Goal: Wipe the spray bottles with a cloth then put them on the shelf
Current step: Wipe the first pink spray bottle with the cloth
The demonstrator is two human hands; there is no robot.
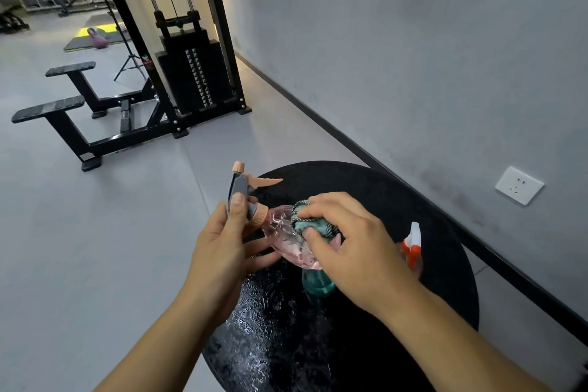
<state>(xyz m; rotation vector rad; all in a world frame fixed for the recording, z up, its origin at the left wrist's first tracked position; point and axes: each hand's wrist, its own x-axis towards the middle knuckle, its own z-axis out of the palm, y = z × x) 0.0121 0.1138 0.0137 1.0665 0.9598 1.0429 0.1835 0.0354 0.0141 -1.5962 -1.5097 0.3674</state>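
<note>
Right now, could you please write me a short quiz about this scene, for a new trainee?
1. True or false: the left hand holds the pink spray bottle by its head.
2. What does the right hand press on the pink bottle?
3. How many other spray bottles show near the round black table? A one, B two, C four.

Key: 1 true. 2 the teal cloth. 3 B: the teal bottle and the orange-and-white sprayer.

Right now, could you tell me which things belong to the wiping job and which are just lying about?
Job: pink spray bottle, cloth, teal spray bottle, white-and-orange spray bottle, black round table.
Lying about: weight machine, wall socket, mat.
</note>
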